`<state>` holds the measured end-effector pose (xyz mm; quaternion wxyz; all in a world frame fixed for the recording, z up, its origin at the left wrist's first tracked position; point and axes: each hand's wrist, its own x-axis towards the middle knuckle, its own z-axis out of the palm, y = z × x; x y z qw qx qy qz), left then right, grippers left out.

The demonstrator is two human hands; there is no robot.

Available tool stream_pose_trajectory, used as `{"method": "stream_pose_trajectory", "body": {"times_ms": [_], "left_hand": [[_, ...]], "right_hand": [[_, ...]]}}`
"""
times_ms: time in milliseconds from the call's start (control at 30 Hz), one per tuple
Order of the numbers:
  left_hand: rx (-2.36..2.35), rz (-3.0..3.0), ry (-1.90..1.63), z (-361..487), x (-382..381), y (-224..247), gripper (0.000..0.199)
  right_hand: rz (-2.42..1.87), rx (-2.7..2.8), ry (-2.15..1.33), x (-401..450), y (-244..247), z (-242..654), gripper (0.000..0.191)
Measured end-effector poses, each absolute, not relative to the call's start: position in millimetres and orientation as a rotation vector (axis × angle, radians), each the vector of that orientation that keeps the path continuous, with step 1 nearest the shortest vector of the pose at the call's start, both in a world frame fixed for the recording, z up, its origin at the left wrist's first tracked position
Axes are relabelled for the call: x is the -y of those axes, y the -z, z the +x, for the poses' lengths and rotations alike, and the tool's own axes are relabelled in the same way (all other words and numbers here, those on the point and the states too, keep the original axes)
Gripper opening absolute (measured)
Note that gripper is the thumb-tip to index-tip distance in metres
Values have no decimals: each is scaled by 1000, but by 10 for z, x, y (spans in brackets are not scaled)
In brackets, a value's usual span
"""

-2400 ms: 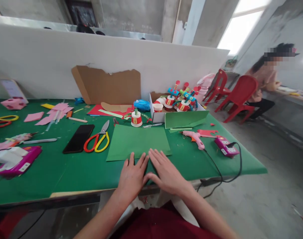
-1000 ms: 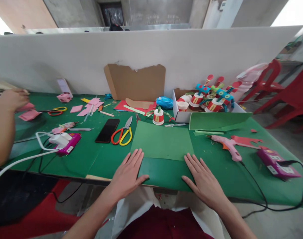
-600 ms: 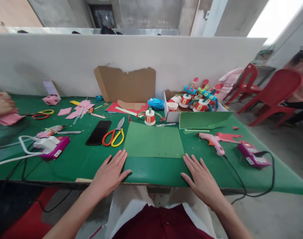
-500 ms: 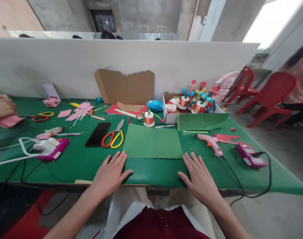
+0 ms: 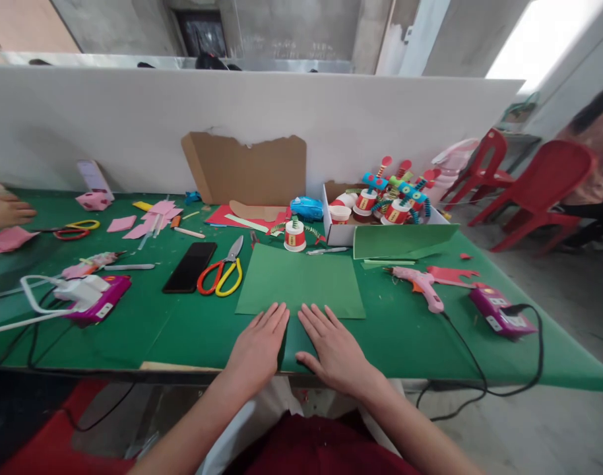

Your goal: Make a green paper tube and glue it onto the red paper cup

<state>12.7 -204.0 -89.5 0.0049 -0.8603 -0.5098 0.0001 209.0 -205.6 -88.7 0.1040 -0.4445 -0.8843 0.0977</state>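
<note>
A sheet of green paper lies flat on the table in front of me. My left hand rests palm down with its fingertips on the sheet's near edge. Close beside it, my right hand lies flat too, its fingertips on the same edge and its thumb out to the side. Neither holds anything. Left of the paper are scissors with one red and one yellow handle, and a black phone. Behind the sheet stands a red-and-white paper cup with folded green paper arms.
A pink glue gun and a purple power strip with its cable lie at right. A white box holds several cup figures. Another purple strip, pink paper scraps and another person's hand are at left.
My hands have moved inward from the sheet's near corners to the middle of its near edge. At far left, the other person's hand has lifted off the pink paper.
</note>
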Motion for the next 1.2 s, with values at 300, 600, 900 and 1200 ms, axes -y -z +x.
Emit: {"method": "stream_pose_trajectory", "body": {"times_ms": [300, 600, 900, 1200], "left_hand": [[1583, -2701, -28, -11, 2034, 884, 71], [1744, -2586, -46, -384, 2078, 853, 74], [1760, -2645, 145, -8, 1989, 822, 58], [2202, -2235, 396, -614, 921, 169, 40]], "right_hand": [[-1326, 2627, -257, 2088, 895, 2478, 66], [-1434, 2549, -179, 2146, 1009, 3036, 59], [-1291, 2363, -289, 1606, 620, 2413, 48], [-1223, 2189, -623, 1161, 883, 1509, 22]]}}
